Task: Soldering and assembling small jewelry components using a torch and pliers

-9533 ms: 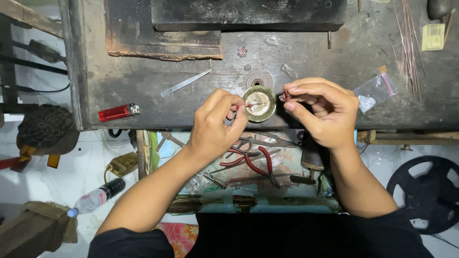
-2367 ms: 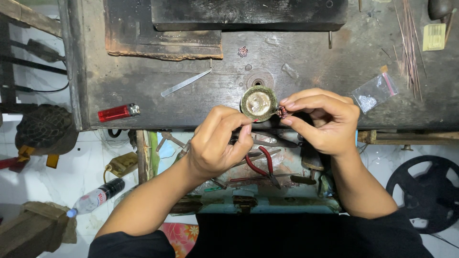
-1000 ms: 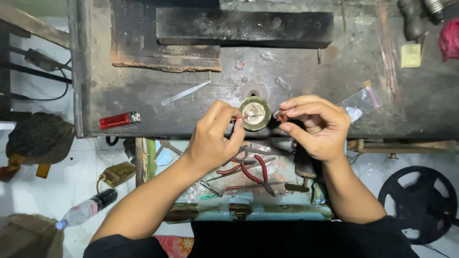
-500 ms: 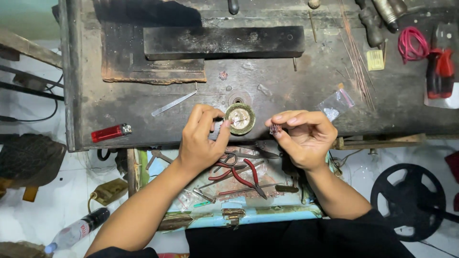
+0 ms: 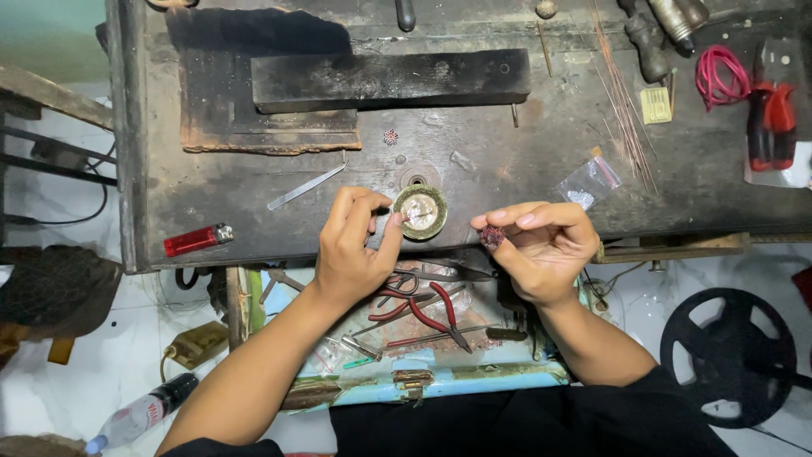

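- A light-blue drawer tray (image 5: 474,382), lower centre of the frame under the bench edge, holds red-handled pliers (image 5: 427,306) and other small tools.
- A small round dish (image 5: 420,211) sits at mid-frame on the dark workbench (image 5: 254,195); what it holds cannot be made out.
- The left hand (image 5: 351,254) pinches its fingers together at the dish's left rim, on something too thin to tell.
- The right hand (image 5: 541,245) clamps thumb and fingertips on a small dark red bead-like piece (image 5: 491,237), just right of the dish; it is roundish, with no clear long axis.
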